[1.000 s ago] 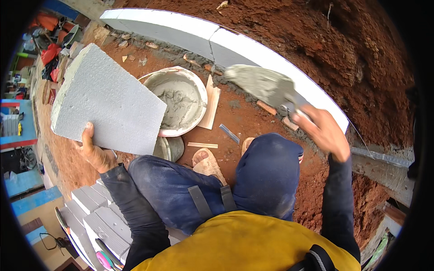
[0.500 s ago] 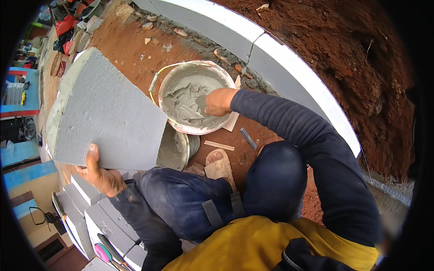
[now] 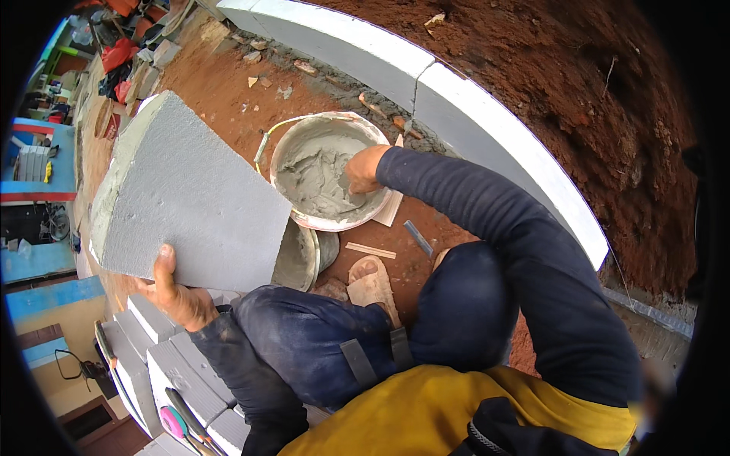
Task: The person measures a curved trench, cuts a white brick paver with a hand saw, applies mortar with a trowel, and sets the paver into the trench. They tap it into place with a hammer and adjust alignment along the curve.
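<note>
My left hand grips the lower edge of a large grey aerated concrete block, thumb on its broad face. The block is tilted up beside my left knee, and a greenish-grey layer covers its left side face. My right hand reaches inside the rim of a bucket of wet grey mortar. The fingers of that hand are curled closed; whatever they grip is hidden behind the hand and in the mortar.
A low wall of white-topped blocks curves along the far right. A second bucket stands partly behind the held block. Stacked blocks lie at lower left, with a pink-and-teal tool on them. Wood strips lie on the red soil.
The view has shifted slightly, so the block and bucket sit a little lower. My left hand keeps hold of the block; my right hand remains in the mortar bucket.
</note>
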Demonstrator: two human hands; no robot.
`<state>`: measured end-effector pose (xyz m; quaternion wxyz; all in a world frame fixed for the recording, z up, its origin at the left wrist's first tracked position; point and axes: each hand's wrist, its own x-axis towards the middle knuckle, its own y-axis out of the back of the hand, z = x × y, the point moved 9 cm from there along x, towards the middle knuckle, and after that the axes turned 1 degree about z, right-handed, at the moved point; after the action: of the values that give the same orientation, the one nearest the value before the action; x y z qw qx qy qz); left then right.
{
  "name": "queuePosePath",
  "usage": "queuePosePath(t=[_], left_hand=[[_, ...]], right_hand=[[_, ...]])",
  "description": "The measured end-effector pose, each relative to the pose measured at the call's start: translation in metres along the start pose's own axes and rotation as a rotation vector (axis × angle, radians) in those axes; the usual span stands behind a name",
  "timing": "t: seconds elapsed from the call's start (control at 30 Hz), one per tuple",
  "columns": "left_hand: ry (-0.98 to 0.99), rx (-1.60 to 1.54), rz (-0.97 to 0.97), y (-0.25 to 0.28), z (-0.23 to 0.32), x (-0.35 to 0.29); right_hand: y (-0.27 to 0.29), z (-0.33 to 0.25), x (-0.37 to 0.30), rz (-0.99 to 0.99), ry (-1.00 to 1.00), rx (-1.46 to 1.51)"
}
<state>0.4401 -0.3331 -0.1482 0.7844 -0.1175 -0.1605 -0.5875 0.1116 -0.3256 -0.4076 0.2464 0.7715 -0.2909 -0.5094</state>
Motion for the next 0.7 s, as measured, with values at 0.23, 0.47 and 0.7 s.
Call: queuePosePath(t=[0.23, 0.47, 0.7], left_hand=[[-0.077, 0.028, -0.009, 0.005, 0.018, -0.012], [-0.112, -0.027, -0.038, 0.007, 0.01, -0.003], [0.223, -0.134, -0.194, -0.038, -0.026, -0.01]], right_hand=[[-0.026, 0.072, -0.039, 0.035, -0.132, 0.565], [-0.069, 0.093, -0.163, 0.207, -0.225, 1.032], [-0.237, 0.085, -0.379, 0.834, -0.493, 1.39]])
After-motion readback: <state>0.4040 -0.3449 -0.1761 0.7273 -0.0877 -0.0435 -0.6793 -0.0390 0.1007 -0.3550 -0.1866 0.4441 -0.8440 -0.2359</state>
